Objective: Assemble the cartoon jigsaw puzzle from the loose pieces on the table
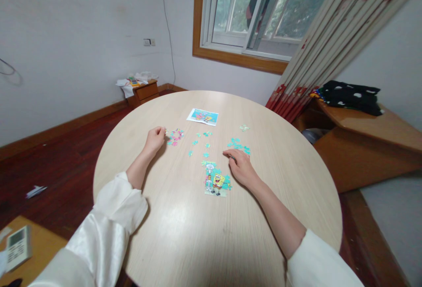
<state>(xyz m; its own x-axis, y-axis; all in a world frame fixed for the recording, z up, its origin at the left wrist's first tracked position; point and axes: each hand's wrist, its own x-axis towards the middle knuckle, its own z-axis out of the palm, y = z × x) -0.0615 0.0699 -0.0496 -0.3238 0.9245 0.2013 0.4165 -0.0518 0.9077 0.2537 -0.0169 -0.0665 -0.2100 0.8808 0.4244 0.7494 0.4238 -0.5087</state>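
A partly joined jigsaw puzzle (pixel 216 180) lies on the round table, showing a yellow square cartoon character and a pale green one. My left hand (pixel 154 141) is closed in a pinch at the left, with a small pale puzzle piece (pixel 167 132) at its fingertips. Just right of it lies a cluster of pink puzzle pieces (pixel 177 135). My right hand (pixel 240 165) rests above and right of the joined part, fingers stretched out and pointing left. Beyond its knuckles spread several teal puzzle pieces (pixel 240 145), partly covered by the hand.
A printed reference picture (pixel 203 117) lies toward the far side of the round table (pixel 184 234). Loose pieces (pixel 207 145) are scattered mid-table, and a pale green group (pixel 244 127) sits farther right. A wooden side table (pixel 379 142) with dark cloth stands at right.
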